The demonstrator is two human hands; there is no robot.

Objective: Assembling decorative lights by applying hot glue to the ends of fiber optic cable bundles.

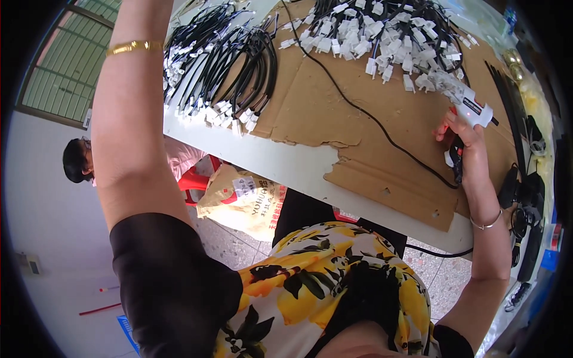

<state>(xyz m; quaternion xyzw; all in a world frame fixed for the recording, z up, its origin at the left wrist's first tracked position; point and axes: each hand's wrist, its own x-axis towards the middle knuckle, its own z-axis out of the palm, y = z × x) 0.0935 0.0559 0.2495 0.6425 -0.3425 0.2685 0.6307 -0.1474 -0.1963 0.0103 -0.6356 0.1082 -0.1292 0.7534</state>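
My right hand (464, 132) is closed around the grip of a white-and-black hot glue gun (476, 111) at the right of the table. The gun's front end points toward a heap of white plastic connectors on black cables (382, 37). Its tip is hard to make out against them. From the gun's handle a black cord (382, 128) runs in a curve across the cardboard. My left arm stretches up past the top edge, so the left hand is out of sight. Beside that arm lie more black cables with white connectors (230, 71), spread in bunches.
Brown cardboard (310, 104) with torn edges covers much of the white table (304, 170). Long black tubes (504, 107) and dark items lie along the right side. A printed sack (245, 200) and a red chair (194, 180) stand below, left. Another person (76, 161) sits behind my left arm.
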